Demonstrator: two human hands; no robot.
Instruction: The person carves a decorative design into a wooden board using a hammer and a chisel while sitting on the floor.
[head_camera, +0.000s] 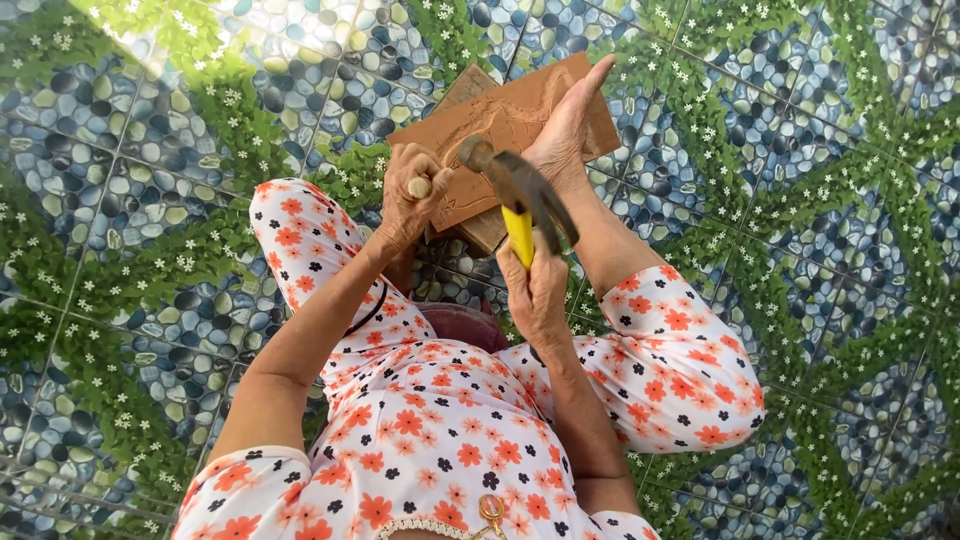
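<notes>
A brown wooden panel (497, 118) with carved relief lies on the floor in front of me. My left hand (412, 203) is closed around a chisel with a pale wooden handle (420, 187), its tip set against the carving. My right hand (537, 292) grips a hammer by its yellow and black handle (519, 232). The dark hammer head (478, 154) hangs just right of the chisel's end, apart from it. My bare right foot (570, 125) presses on the panel's right side.
A second board (462, 86) sticks out under the panel at the far side. I sit on a low maroon stool (466, 322), knees spread in flowered orange and white clothes. The floor (150, 200) is tiled in a pebble and leaf pattern.
</notes>
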